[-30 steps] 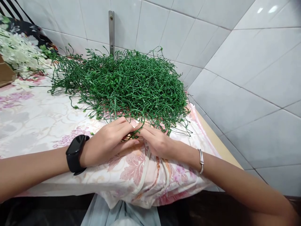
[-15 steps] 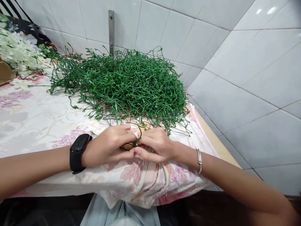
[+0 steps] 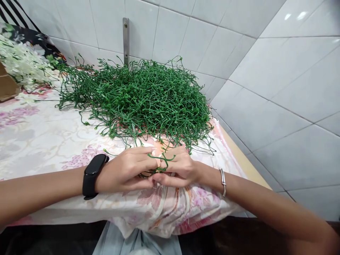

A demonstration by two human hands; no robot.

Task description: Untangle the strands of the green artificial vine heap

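Note:
Between my two hands, near the table's front edge, is a small tangle of thin green artificial stems (image 3: 166,163). My left hand (image 3: 134,168), with a black band on its wrist, is closed on the stems, fingers curled. My right hand (image 3: 177,166), wearing a silver bangle, pinches the same stems, its thumb tip against the left fingers. One forked stem sticks up across the right fingers. How the stems run inside the hands is hidden. Just beyond the hands lies a large heap of similar green stems (image 3: 148,95).
A floral cloth (image 3: 45,141) covers the table, bunched at the front. At the far left are white artificial flowers (image 3: 23,63) beside a cardboard box (image 3: 7,85). Tiled walls meet at the back right, with a metal bracket (image 3: 126,40) behind the heap.
The green loop standing up between my hands has sprung into a forked stem lying over the right fingers. Both hands stay together in nearly the same place; the view has tilted slightly.

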